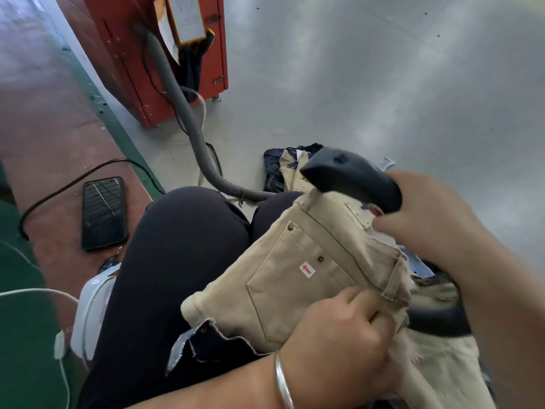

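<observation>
The beige trousers lie on the right side of the person's lap, back pocket facing up. The left hand pinches the cloth just beside a belt loop, fingers curled into the fold. The right hand is wrapped around a black tool at the far edge of the trousers, and its thumb rests on the waistband. The tool's nose points away over that edge, not at the pocket.

A white sticker with a red arrow is on the pocket, so I judge the marked spot is not treated yet: the tool must first come to it. On the floor beyond the knees lies a small pile of blue and beige pieces; I cannot tell whether these are finished or waiting.
</observation>
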{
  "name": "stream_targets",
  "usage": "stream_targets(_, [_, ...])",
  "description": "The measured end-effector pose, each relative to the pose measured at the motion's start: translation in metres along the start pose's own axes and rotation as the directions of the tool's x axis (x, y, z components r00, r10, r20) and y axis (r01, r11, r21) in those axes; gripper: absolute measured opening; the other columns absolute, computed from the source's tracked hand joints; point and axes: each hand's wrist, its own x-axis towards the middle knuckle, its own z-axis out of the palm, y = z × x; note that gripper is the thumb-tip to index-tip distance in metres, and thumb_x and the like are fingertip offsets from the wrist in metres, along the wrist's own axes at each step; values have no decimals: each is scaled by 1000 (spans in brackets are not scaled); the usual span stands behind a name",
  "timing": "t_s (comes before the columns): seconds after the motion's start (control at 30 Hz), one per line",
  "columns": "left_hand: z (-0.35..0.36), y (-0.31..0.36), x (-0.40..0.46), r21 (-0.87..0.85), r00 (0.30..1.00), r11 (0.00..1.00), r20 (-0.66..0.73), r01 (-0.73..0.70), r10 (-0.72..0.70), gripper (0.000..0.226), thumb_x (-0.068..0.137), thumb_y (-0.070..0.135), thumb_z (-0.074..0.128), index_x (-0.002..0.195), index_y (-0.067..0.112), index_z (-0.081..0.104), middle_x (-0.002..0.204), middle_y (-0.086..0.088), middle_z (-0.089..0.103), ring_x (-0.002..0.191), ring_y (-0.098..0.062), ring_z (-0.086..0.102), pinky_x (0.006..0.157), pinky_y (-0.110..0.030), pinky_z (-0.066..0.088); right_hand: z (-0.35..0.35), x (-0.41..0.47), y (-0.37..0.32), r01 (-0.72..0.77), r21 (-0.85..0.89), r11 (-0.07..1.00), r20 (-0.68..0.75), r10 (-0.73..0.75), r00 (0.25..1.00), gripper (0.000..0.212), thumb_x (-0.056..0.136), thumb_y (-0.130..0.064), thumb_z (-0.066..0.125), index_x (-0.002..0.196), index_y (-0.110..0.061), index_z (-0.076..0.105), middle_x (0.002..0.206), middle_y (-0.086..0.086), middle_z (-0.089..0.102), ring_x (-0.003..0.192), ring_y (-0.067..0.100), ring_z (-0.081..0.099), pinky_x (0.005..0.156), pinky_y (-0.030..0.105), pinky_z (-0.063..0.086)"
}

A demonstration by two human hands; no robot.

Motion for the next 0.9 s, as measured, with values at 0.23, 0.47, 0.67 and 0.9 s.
stream_targets(0.23, [-2,-3,-2,-18,999,999,-18,51,-51,19,65,33,58,66,14,57,70,-3,51,64,-22,49,46,-31,41,-31,-14,59,-49,202,978,-86,67,994,34,57,-31,72,89,-40,62,61,-5,70,42,16,66,32,33,50])
stream_targets(0.47, [1,-4,3,-33,998,998,-46,46,-48,19,62,33,60,62,15,56,66,-2,48,62,-21,47,46,-32,40,-12,-86,131,-115,-73,991,186,127,974,66,55,-44,83,109,-63,50,86,-30,67,65,-7,65,51,18,54])
stream_targets(0.67, [5,-5,1,-48,996,999,-81,21,-25,14,59,26,63,59,12,60,63,-2,47,60,-21,44,47,-35,39,-6,-58,61,-16,104,995,167,-2,986,37,55,-24,72,85,-42,60,57,-13,64,43,7,59,41,29,49])
stream_targets(0.9, [3,-5,-2,-46,1000,999,28,-11,12,22,67,31,57,73,13,69,71,-1,56,69,-20,50,52,-34,44,3,19,40,-44,158,986,6,43,999,25,78,-7,69,99,-20,62,62,6,64,53,25,68,53,38,56])
